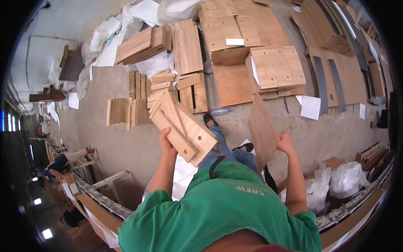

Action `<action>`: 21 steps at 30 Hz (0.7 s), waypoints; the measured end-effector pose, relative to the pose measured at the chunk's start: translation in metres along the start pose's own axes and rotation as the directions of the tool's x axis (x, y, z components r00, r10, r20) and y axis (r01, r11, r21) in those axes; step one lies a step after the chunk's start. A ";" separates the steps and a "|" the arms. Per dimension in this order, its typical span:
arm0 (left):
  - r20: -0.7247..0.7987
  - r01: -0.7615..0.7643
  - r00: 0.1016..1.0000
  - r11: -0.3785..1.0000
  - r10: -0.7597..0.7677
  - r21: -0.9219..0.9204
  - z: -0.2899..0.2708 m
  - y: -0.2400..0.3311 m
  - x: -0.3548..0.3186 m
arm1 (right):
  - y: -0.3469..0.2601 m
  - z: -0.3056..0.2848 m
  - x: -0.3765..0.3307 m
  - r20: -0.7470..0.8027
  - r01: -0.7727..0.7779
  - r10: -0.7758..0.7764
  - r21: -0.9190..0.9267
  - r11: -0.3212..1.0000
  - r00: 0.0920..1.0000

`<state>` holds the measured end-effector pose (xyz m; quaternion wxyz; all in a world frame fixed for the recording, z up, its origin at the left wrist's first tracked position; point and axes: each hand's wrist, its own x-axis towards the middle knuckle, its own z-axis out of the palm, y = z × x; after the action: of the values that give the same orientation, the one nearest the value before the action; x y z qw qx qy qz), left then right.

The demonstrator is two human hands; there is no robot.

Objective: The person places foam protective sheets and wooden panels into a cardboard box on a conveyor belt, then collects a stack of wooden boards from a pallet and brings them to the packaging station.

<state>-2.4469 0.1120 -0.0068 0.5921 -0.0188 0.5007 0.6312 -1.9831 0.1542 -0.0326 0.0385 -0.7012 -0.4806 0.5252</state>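
I saw pale wood-grain boards, loosely fanned, round holes near one end, slanting in the left hand; a browner board hung steeply tilted from the right hand.

green short-sleeved shirt | pale lettering | blue jeans | dark shoes

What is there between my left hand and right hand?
Head view, left hand to right hand: held light boards, jeans, a black shoe, a held brown board.
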 end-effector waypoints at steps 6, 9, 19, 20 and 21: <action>0.145 0.150 0.975 0.979 -0.170 0.138 0.124 -0.085 -0.029 | 0.168 -0.026 -0.039 -0.188 0.114 -0.156 -0.217 0.969 0.970; 0.248 0.278 0.919 0.949 -0.307 0.147 0.168 -0.125 -0.038 | 0.222 -0.040 -0.074 -0.197 0.116 -0.177 -0.285 0.952 0.964; 0.306 0.354 0.822 0.851 -0.481 0.387 0.307 -0.245 -0.015 | 0.316 -0.099 -0.170 -0.482 -0.354 0.262 -0.109 0.929 0.836; 0.249 0.375 0.834 0.837 -0.492 0.398 0.327 -0.256 -0.018 | 0.320 -0.114 -0.180 -0.519 -0.380 0.300 -0.053 0.923 0.801; 0.278 0.360 0.831 0.846 -0.483 0.393 0.342 -0.270 -0.016 | 0.322 -0.133 -0.188 -0.562 -0.399 0.330 0.001 0.917 0.758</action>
<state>-2.0409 0.2690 0.0088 0.7955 0.0851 0.4611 0.3837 -1.6737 -0.0926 -0.0220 0.0303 -0.9033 -0.3333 0.2686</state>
